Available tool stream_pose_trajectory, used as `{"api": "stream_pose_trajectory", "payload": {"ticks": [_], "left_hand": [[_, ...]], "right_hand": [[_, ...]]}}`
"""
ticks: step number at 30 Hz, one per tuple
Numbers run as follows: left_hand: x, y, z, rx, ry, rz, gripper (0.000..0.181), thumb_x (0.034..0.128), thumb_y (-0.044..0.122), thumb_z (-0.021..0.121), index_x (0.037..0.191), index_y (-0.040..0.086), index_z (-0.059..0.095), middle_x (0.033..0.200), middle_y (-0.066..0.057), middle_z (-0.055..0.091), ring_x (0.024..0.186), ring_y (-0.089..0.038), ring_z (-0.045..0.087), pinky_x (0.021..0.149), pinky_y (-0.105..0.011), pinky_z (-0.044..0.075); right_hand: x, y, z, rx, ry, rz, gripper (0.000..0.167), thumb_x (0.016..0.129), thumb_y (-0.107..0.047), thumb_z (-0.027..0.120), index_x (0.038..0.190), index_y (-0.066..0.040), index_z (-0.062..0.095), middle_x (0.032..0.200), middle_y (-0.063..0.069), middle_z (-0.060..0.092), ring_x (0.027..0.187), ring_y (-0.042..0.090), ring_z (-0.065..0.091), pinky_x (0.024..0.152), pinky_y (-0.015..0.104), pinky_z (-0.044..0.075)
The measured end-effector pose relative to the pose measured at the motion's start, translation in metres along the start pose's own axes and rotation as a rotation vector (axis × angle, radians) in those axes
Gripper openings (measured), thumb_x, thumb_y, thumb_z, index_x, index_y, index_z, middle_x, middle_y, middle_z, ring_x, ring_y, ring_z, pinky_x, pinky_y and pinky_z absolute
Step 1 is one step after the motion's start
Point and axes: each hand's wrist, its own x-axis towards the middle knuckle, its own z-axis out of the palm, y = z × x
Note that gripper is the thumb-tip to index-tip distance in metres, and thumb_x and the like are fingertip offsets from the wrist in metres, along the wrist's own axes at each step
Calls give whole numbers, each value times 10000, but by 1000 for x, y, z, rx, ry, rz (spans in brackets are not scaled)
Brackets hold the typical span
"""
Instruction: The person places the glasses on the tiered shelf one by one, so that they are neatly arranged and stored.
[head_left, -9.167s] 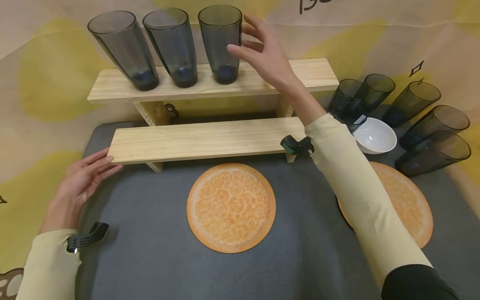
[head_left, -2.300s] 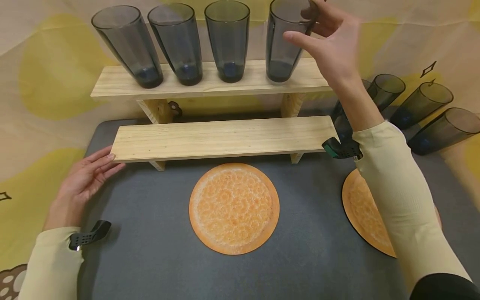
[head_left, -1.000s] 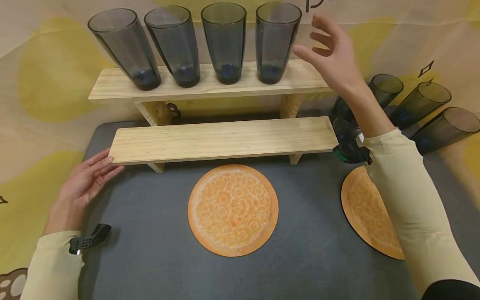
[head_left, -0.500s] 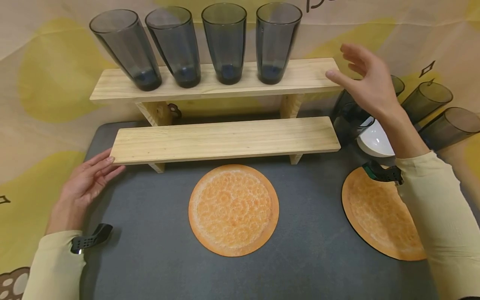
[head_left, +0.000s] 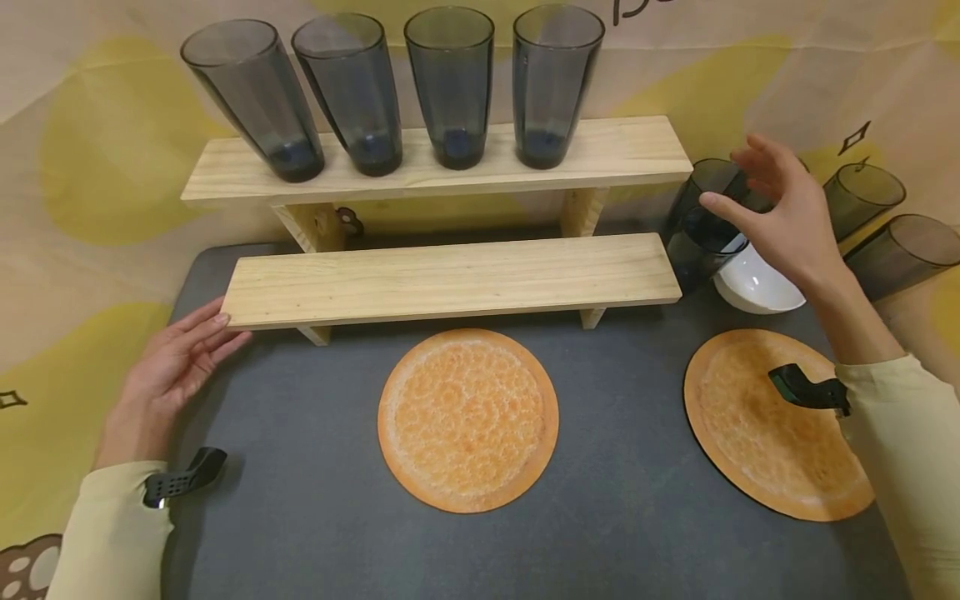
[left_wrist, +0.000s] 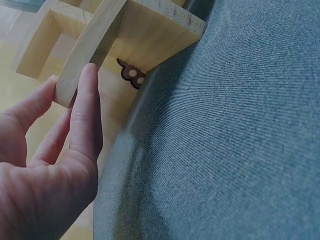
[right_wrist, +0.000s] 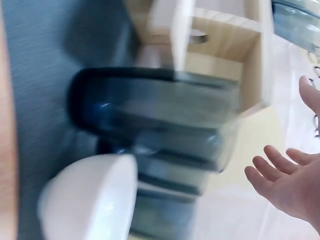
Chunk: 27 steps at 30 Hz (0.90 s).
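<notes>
Head view: pale cloth (head_left: 112,150) with yellow patches hangs behind and beside a dark grey table (head_left: 285,517). At the left, the person's left hand (head_left: 176,362) pinches the end of the lower board of a wooden shelf (head_left: 450,279), thumb above and fingers beneath. The two-step shelf stands along the back of the table, with four tall dark glasses (head_left: 450,92) in a row on its upper board. Before its middle lies a round orange mat (head_left: 468,421). Farther right, a second mat (head_left: 738,400) runs partly under the yellow sleeve (head_left: 900,442). Behind that mat, a white bowl (head_left: 753,283) sits among more glasses (head_left: 697,250), partly covered by the right hand (head_left: 795,225), which hangs with thumb and fingers wide, holding nothing.
</notes>
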Motion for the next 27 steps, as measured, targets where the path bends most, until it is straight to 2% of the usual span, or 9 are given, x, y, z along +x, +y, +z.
{"api": "stream_pose_trajectory", "payload": {"ticks": [4, 9, 11, 14, 18, 22, 27], "left_hand": [[-1, 1, 0, 4, 6, -4, 369, 996, -144, 341, 1198, -51, 636, 1158, -236, 664, 1039, -364, 669, 865, -481, 574], [0, 1, 1, 8, 18, -3, 365, 994, -146, 349, 1197, -47, 636, 1161, -232, 665, 1039, -361, 670, 857, -480, 579], [0, 0, 0, 4, 17, -3, 368, 994, -148, 345, 1198, -48, 635, 1161, -234, 664, 1039, -363, 669, 857, -481, 578], [0, 0, 0, 0, 16, -1, 371, 994, -149, 342, 1200, -51, 634, 1159, -240, 665, 1036, -366, 670, 855, -484, 578], [-1, 0, 1, 6, 25, 4, 364, 995, -142, 353, 1202, -50, 638, 1154, -242, 668, 1032, -362, 672, 853, -481, 578], [-1, 1, 1, 3, 21, 4, 364, 996, -140, 349, 1199, -54, 639, 1152, -244, 668, 1031, -365, 672, 853, -480, 578], [-1, -1, 2, 11, 24, 4, 362, 997, -139, 352, 1198, -53, 640, 1152, -239, 669, 1029, -362, 674, 856, -481, 577]], "right_hand": [[-8, 17, 1, 2, 26, 18, 723, 917, -279, 693, 1532, -233, 313, 1486, 40, 445, 1362, 154, 415, 1167, 288, 313], [-18, 33, 0, -20, 7, 62, 765, 908, -294, 708, 1543, -223, 289, 1503, 44, 429, 1353, 167, 434, 1130, 287, 369], [-21, 39, 0, -20, -17, 83, 785, 907, -305, 710, 1551, -220, 270, 1516, 29, 415, 1361, 159, 428, 1097, 216, 388], [-25, 46, 1, -4, -57, 104, 815, 902, -297, 719, 1560, -230, 242, 1529, -4, 397, 1368, 134, 417, 983, 71, 411], [-30, 56, 4, -6, -98, 122, 856, 896, -289, 731, 1569, -237, 204, 1564, 10, 341, 1331, 170, 458, 846, -13, 420], [-34, 63, 7, -34, -115, 150, 847, 904, -329, 717, 1570, -234, 203, 1574, 61, 318, 1330, 240, 463, 902, 38, 440], [-36, 67, 11, -31, -107, 164, 799, 914, -343, 701, 1561, -242, 244, 1553, 102, 350, 1374, 347, 399, 1082, 276, 430]]}}
